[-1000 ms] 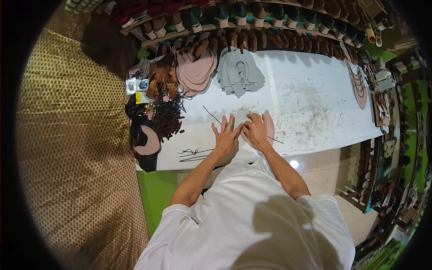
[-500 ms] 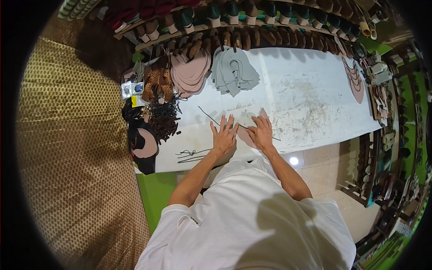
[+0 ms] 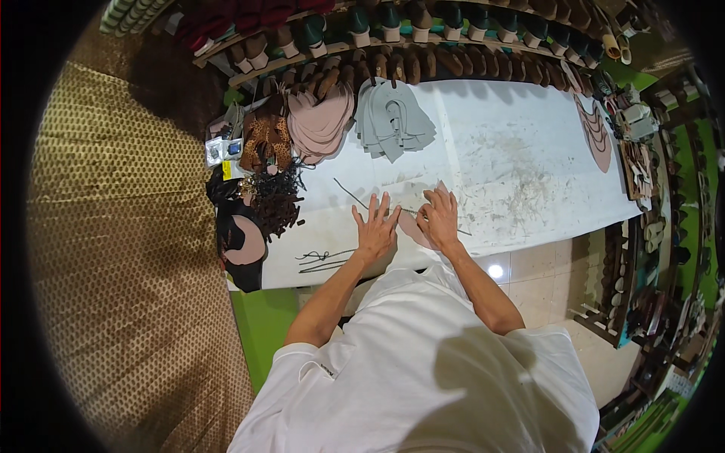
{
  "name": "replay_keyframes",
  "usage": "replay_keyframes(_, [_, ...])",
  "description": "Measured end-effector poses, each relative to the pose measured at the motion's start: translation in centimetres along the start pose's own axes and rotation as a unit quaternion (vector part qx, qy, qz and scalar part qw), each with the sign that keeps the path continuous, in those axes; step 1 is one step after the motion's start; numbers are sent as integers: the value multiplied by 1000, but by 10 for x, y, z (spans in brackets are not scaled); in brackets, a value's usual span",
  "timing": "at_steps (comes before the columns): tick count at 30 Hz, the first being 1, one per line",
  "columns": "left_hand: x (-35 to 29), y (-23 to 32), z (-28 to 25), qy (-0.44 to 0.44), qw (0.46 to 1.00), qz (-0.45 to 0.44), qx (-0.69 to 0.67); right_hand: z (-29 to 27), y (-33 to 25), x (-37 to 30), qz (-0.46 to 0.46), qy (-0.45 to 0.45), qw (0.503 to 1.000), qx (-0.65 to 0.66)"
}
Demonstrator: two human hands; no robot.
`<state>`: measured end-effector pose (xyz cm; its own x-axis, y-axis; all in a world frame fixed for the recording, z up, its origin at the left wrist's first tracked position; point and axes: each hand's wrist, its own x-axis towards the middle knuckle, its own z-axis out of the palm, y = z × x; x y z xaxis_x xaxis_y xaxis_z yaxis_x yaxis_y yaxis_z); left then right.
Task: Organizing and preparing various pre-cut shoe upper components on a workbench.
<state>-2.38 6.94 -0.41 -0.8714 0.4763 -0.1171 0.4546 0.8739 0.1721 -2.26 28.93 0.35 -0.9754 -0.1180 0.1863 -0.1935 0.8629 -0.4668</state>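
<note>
While the dark strip [image 3: 350, 193] slants far-left to near-right under both hands | left hand [image 3: 375, 230] splayed, gripping nothing | right hand [image 3: 439, 219] over pink piece [image 3: 413, 229], fingers curled, pinching perhaps, can't tell

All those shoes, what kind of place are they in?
Probably a shoemaking workshop: green heeled shoes stand in a row, with stacked pink pieces and gray pieces on the white table.
</note>
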Motion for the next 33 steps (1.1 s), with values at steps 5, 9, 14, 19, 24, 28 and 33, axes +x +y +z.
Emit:
replay_keyframes(5, [-1, -4, 5, -4, 1000, -11, -17, -3, -8, -4, 36, -5, 999, 35])
replay_keyframes(9, [5, -5, 2, -60, 983, -73, -156, 4, -2, -7, 51, -2, 998, 42])
replay_keyframes(14, [1, 1, 1, -14, 970, -86, -226, 2, -10, -6, 65, 4, 997, 48])
replay_keyframes(19, [3, 6, -5, 16, 991, -24, -129, 4, -8, -7, 70, -3, 997, 42])
replay_keyframes(24, [3, 9, -7, 9, 996, 2, -83, 3, -11, -8, 77, 1, 996, 49])
replay_keyframes(28, [2, 9, -5, 7, 998, 9, -56, 2, -15, -8, 96, 5, 994, 49])
replay_keyframes(33, [2, 7, -1, 7, 1000, 21, -20, 1, -18, -8, 94, -2, 995, 27])
